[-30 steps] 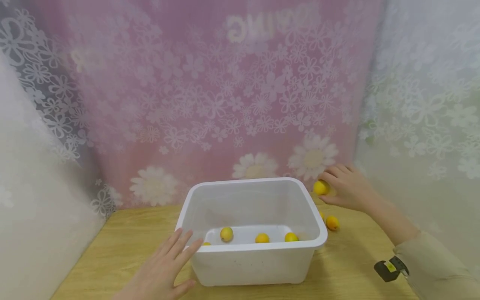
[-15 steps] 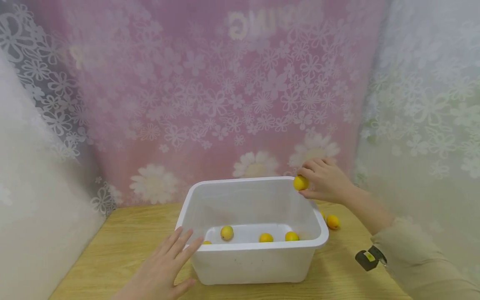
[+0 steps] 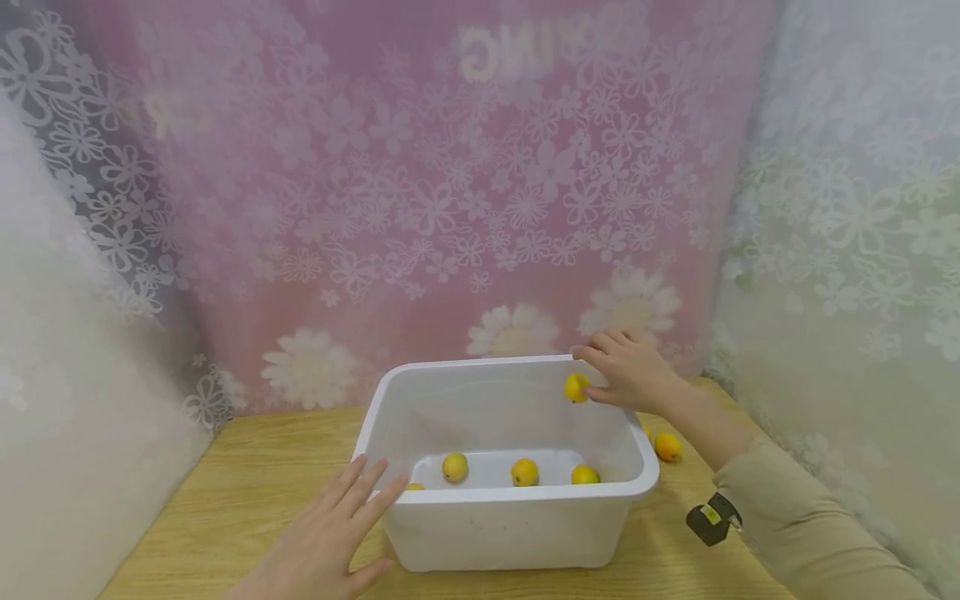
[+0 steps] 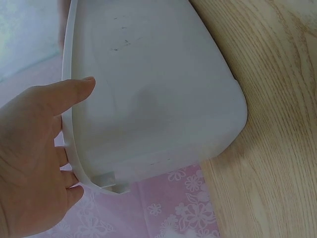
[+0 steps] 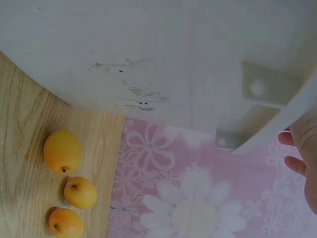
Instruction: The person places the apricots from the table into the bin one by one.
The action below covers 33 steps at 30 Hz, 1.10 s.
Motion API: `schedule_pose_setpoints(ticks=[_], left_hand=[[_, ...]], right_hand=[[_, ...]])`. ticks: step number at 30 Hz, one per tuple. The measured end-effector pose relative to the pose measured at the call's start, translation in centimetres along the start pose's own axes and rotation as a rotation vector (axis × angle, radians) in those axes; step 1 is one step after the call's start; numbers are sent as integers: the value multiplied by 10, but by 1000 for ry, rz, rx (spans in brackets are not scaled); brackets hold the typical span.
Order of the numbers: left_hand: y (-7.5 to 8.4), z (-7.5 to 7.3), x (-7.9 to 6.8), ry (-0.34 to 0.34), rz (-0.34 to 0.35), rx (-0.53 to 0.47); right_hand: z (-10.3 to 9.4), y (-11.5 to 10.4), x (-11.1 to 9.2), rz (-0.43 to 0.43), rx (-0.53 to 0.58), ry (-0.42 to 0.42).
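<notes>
A small yellow oval fruit (image 3: 575,387) is in the air inside the white plastic tub (image 3: 517,493), near its right wall. My right hand (image 3: 633,371) is over the right rim; its fingers are spread away from the fruit, and the thumb tip overlaps the fruit's edge. Several similar fruits lie on the tub floor, among them a greenish-yellow one (image 3: 454,467) and an orange-yellow one (image 3: 525,472). With fingers straight, my left hand (image 3: 322,525) rests at the tub's front left corner. In the left wrist view its thumb lies over the rim (image 4: 68,124).
On the wooden table (image 3: 247,500), right of the tub, three orange-yellow fruits (image 5: 62,151) stand close together in the right wrist view. A pink flowered curtain (image 3: 420,208) hangs behind, and pale flowered sheets (image 3: 840,333) hang at both sides.
My right hand has carried the fruit leftward from beyond the tub to inside its right rim, and the fingers have spread off it. A fruit in the tub has rolled slightly. The left hand stays put.
</notes>
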<state>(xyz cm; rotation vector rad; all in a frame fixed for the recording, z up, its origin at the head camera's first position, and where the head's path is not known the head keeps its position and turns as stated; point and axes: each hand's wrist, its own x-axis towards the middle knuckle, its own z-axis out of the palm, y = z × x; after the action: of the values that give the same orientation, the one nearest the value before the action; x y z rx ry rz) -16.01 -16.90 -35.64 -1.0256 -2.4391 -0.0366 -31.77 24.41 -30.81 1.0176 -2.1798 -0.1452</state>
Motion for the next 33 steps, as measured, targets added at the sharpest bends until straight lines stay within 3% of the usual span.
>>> schedule_pose_setpoints(ticks=[7, 14, 17, 25, 33], left_hand=[[0, 1, -1, 25, 11, 17], [0, 1, -1, 20, 3, 8], [1, 1, 0, 19, -2, 4], [-1, 4, -1, 40, 15, 1], [0, 4, 0, 29, 18, 21]], right_hand=[[-4, 7, -11, 62, 42, -22], [-6, 24, -43, 68, 84, 104], [-4, 29, -58, 77, 107, 112], [12, 32, -101, 206, 67, -13], [37, 37, -137, 366, 72, -222]])
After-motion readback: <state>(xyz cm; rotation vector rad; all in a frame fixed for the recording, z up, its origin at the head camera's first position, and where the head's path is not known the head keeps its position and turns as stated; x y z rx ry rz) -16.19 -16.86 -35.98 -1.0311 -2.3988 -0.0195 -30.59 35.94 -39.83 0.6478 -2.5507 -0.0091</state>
